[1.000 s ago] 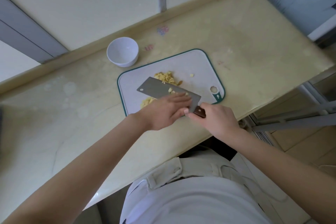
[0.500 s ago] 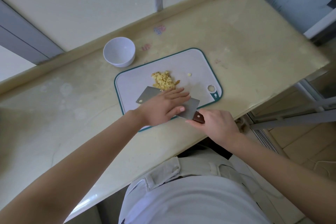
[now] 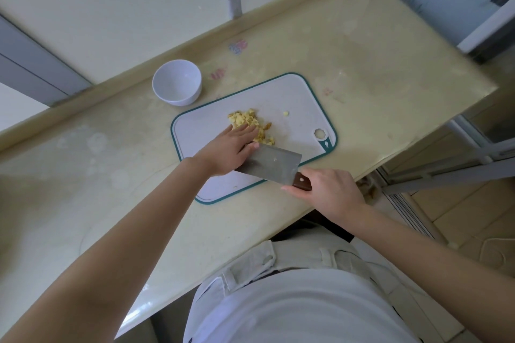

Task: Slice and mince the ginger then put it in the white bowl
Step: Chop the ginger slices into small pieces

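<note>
The minced ginger (image 3: 250,122) lies in a loose yellow heap on the far half of the white cutting board (image 3: 295,97), which has a teal rim and sits at an angle on the pale stone bench (image 3: 362,50). One stray bit of ginger (image 3: 285,113) lies alone just to the right of the heap. The left hand (image 3: 231,147) reaches across the board with its fingers (image 3: 245,131) straight and close together, their tips against the near side of the heap, gripping nothing. The right hand (image 3: 328,192) is at the bench's near edge, its fingers (image 3: 295,189) curled round the dark wooden handle of a cleaver (image 3: 273,164). The cleaver's broad steel blade is tilted with its flat face up toward the camera, over the near right part of the board; its far end meets the left hand beside the thumb. A few specks of ginger stick to the blade. The white bowl (image 3: 177,82) stands upright on the bench beyond the board's far left corner, near the back ledge and apart from the board.
</note>
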Demonstrator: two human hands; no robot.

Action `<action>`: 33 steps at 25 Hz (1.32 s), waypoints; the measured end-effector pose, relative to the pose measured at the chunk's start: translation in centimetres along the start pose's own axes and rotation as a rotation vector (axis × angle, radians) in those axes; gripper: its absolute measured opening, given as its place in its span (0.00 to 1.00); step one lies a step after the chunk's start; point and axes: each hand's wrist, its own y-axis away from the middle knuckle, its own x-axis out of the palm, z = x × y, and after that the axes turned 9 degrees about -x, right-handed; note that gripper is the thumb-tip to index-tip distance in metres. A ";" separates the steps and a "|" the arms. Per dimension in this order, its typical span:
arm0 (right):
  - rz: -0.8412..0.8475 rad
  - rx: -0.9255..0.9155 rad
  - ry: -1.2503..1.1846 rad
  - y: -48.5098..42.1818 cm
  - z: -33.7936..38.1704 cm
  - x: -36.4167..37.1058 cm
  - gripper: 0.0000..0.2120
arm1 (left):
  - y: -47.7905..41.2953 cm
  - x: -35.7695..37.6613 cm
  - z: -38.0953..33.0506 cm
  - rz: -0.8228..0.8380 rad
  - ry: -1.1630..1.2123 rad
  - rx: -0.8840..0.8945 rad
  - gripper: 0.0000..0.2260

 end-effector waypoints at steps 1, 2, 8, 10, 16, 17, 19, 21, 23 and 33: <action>0.009 0.017 -0.006 0.0 0.1 -0.2 0.24 | -0.1 -0.1 -0.2 -0.094 0.014 0.010 0.19; 0.044 0.045 -0.011 0.0 0.1 -0.4 0.25 | 0.0 -0.3 -0.5 -0.222 0.043 0.026 0.17; 0.119 0.261 -0.192 -0.6 0.4 -0.7 0.25 | 2.0 -0.6 -0.5 -0.598 0.300 -0.027 0.21; 0.110 0.316 -0.310 -0.8 0.9 -0.8 0.26 | 2.9 -0.2 -0.3 -0.695 0.382 -0.077 0.19; 0.148 0.359 -0.516 -1.3 2.2 -0.3 0.28 | 4.8 2.9 0.5 -0.818 0.586 -0.407 0.18; 0.148 0.382 -0.572 -1.5 2.4 -0.1 0.30 | 4.8 3.5 0.8 -0.722 0.535 -0.458 0.19; 0.140 0.429 -0.680 -1.9 2.7 0.0 0.31 | 4.6 4.8 1.4 -0.474 0.358 -0.519 0.25; 0.132 0.451 -0.748 -2.1 2.9 0.1 0.30 | 4.1 5.7 1.8 -0.324 0.245 -0.500 0.26; 0.122 0.454 -0.777 -2.2 3.0 0.1 0.30 | 3.2 5.7 1.9 -0.308 0.210 -0.437 0.22; 0.100 0.472 -0.843 -2.0 3.1 0.5 0.25 | -0.8 3.0 2.6 -0.328 0.100 -0.392 0.14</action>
